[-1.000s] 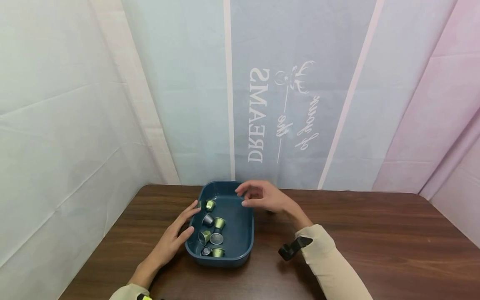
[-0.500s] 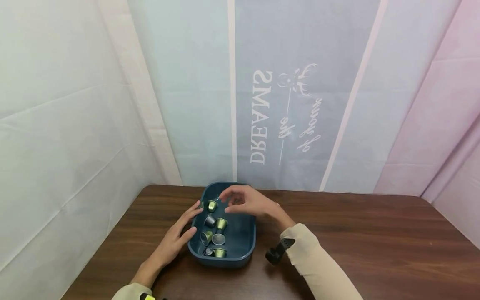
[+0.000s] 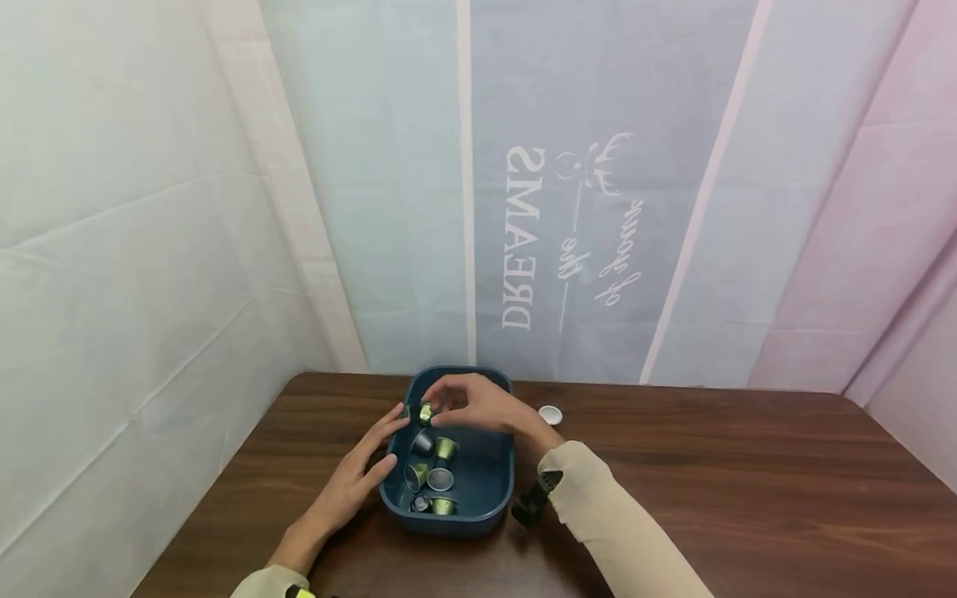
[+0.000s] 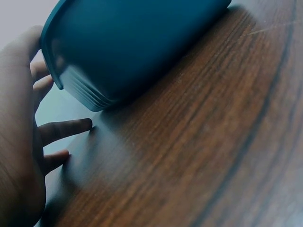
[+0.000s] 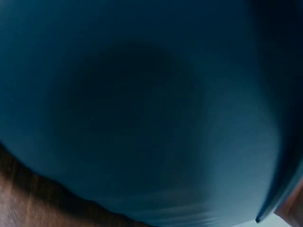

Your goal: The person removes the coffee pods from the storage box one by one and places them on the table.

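Observation:
In the head view a dark blue bin [image 3: 449, 521] stands on the table with several coffee capsules inside. My left hand [image 3: 351, 477] rests at its left rim, fingers spread and mostly straight; the left wrist view shows these fingers [image 4: 66, 130] outside the bin wall. My right hand [image 3: 473, 403] reaches over the bin, thumb and fingers bent and apart, fingertips right at a green capsule [image 3: 426, 413]. Below lie a dark grey capsule [image 3: 423, 444], a green capsule [image 3: 446, 448] and one with its pale lid up [image 3: 440, 479]. Bin wall [image 5: 142, 118] fills the right wrist view.
A white round disc-like piece [image 3: 550, 415] lies on the brown wooden table [image 3: 710, 465], right of the bin. A pale printed curtain [image 3: 568, 249] hangs behind the table's back edge. A black wrist camera [image 3: 529, 507] hangs off the right sleeve.
My right hand has moved left and slightly down across the bin to the green capsule. The white round piece beside the bin has come into sight. My left hand stays at the rim.

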